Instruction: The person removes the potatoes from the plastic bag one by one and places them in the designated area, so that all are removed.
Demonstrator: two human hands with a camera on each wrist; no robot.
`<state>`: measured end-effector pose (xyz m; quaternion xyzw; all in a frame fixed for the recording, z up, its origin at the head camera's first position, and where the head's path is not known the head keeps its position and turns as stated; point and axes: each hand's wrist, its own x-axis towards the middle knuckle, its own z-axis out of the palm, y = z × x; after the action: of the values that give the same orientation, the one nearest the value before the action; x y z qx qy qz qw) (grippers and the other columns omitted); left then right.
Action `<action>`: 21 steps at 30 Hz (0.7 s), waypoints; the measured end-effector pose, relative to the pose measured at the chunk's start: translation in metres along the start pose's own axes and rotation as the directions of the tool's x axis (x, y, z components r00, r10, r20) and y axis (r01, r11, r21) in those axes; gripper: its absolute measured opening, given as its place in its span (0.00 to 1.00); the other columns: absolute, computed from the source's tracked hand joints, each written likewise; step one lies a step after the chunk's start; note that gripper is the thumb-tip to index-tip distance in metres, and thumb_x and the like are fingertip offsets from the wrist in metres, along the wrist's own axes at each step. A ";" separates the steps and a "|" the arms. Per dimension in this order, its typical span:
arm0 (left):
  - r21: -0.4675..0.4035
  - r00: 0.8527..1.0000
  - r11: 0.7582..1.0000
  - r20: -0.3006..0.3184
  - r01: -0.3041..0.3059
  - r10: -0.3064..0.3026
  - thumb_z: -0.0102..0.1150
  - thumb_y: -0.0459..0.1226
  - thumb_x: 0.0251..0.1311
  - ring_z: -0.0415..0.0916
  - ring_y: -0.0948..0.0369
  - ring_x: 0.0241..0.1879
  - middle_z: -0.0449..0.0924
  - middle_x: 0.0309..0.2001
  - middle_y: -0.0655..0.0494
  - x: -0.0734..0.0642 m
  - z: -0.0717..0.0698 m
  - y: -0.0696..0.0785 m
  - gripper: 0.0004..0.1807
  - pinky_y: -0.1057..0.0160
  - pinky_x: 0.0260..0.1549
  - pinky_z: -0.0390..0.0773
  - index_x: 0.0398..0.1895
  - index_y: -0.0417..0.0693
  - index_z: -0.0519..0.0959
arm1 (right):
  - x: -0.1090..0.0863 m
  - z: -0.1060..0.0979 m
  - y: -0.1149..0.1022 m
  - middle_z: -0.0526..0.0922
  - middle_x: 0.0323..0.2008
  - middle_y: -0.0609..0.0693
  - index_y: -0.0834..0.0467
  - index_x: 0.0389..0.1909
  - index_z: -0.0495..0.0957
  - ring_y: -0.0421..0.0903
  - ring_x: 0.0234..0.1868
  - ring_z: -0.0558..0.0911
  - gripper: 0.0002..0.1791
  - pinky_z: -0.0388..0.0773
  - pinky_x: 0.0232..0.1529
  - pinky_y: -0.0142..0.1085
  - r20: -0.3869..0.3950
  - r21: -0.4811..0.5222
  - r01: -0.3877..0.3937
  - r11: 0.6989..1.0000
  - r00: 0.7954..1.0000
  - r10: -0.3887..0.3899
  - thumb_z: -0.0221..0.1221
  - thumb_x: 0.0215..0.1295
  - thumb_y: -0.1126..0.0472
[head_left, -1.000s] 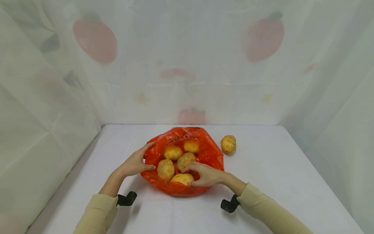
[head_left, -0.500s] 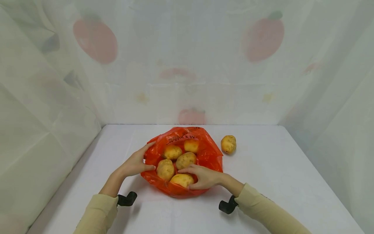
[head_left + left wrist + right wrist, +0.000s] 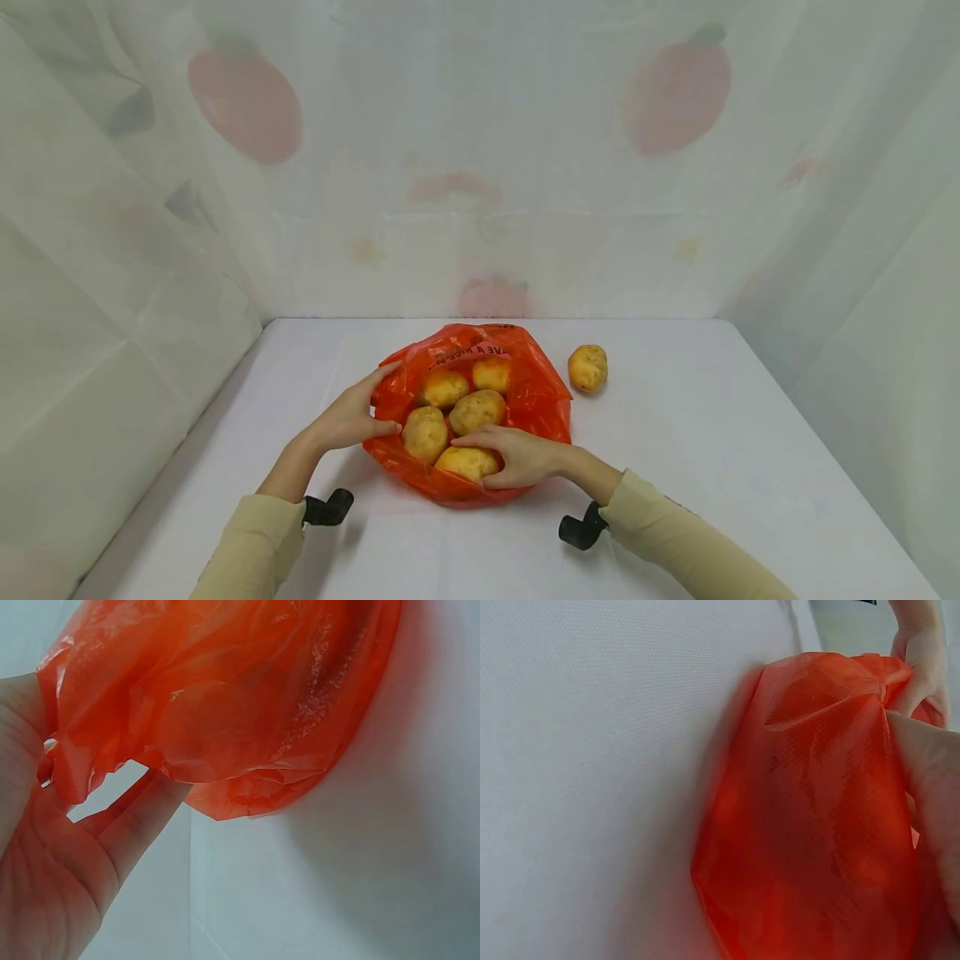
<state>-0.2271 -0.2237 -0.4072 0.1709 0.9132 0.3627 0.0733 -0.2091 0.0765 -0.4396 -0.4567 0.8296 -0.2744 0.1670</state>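
Observation:
A thin red-orange plastic bag (image 3: 540,400) lies with its mouth gaping, several potatoes inside. My left hand (image 3: 348,421) is at the bag's left rim, thumb and fingers spread apart. In the left wrist view the left hand's fingertips (image 3: 154,799) pass behind the bag's edge. My right hand (image 3: 528,457) reaches over the front right rim, its thumb and fingers curved round the nearest potato (image 3: 467,462). Beside that lie a knobbly potato (image 3: 425,433) and a middle potato (image 3: 477,412). The right wrist view shows mostly the bag's outer side (image 3: 817,825), which hides the held potato.
A single potato (image 3: 588,368) lies on the white table (image 3: 720,433) behind and to the right of the bag. Pale fabric with printed fruit hangs behind the table (image 3: 480,250) and on both sides. Black wrist mounts (image 3: 328,508) jut from both sleeves.
My right hand has shifted slightly left and nearer, farther round the front potato, away from the middle potato. The left hand stays at the left rim.

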 end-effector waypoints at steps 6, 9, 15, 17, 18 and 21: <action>-0.004 1.000 1.000 0.001 0.000 0.000 0.69 0.40 0.46 0.66 0.48 0.57 0.62 0.64 0.47 0.000 -0.001 -0.002 0.50 0.48 0.51 0.74 0.71 0.58 0.50 | 0.001 0.001 0.001 0.69 0.58 0.44 0.47 0.65 0.64 0.38 0.58 0.68 0.32 0.66 0.60 0.35 -0.008 0.000 -0.002 1.000 1.000 0.002 0.60 0.58 0.58; 0.005 1.000 1.000 -0.004 -0.004 0.004 0.69 0.39 0.46 0.65 0.48 0.58 0.61 0.64 0.47 0.000 -0.001 -0.002 0.50 0.47 0.52 0.73 0.71 0.58 0.50 | 0.001 0.002 0.000 0.69 0.57 0.43 0.47 0.64 0.65 0.37 0.58 0.68 0.31 0.67 0.60 0.35 -0.014 0.011 -0.011 1.000 1.000 0.011 0.60 0.58 0.58; 0.004 1.000 1.000 -0.006 -0.005 0.005 0.69 0.38 0.46 0.66 0.48 0.58 0.61 0.64 0.46 0.000 -0.001 0.001 0.50 0.46 0.52 0.72 0.71 0.57 0.50 | 0.001 0.002 0.001 0.70 0.56 0.42 0.47 0.63 0.65 0.37 0.56 0.69 0.30 0.67 0.59 0.34 -0.020 0.026 -0.018 0.999 1.000 0.019 0.60 0.58 0.57; 0.000 1.000 1.000 -0.005 0.000 0.000 0.69 0.38 0.46 0.66 0.48 0.58 0.62 0.64 0.46 0.000 0.000 0.002 0.50 0.46 0.52 0.72 0.71 0.56 0.50 | 0.000 0.001 0.001 0.70 0.56 0.42 0.46 0.63 0.65 0.37 0.56 0.69 0.30 0.67 0.59 0.35 -0.018 0.027 -0.022 0.999 1.000 0.022 0.60 0.58 0.58; -0.004 1.000 1.000 -0.004 0.002 -0.002 0.69 0.38 0.46 0.66 0.48 0.58 0.62 0.64 0.46 0.000 0.000 0.003 0.50 0.46 0.52 0.72 0.71 0.57 0.50 | 0.000 0.001 0.002 0.70 0.56 0.42 0.46 0.63 0.65 0.37 0.56 0.69 0.30 0.68 0.59 0.35 -0.018 0.025 -0.022 0.999 1.000 0.022 0.60 0.58 0.57; -0.008 1.000 1.000 -0.002 0.004 -0.004 0.69 0.38 0.46 0.65 0.47 0.59 0.61 0.64 0.46 -0.001 0.000 0.003 0.50 0.45 0.53 0.71 0.71 0.57 0.50 | 0.000 0.001 0.004 0.71 0.56 0.41 0.46 0.63 0.65 0.37 0.56 0.69 0.30 0.68 0.59 0.35 -0.017 0.025 -0.021 0.999 1.000 0.022 0.60 0.58 0.57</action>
<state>-0.2257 -0.2220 -0.4048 0.1686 0.9122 0.3662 0.0737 -0.2104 0.0780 -0.4428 -0.4432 0.8324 -0.2868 0.1687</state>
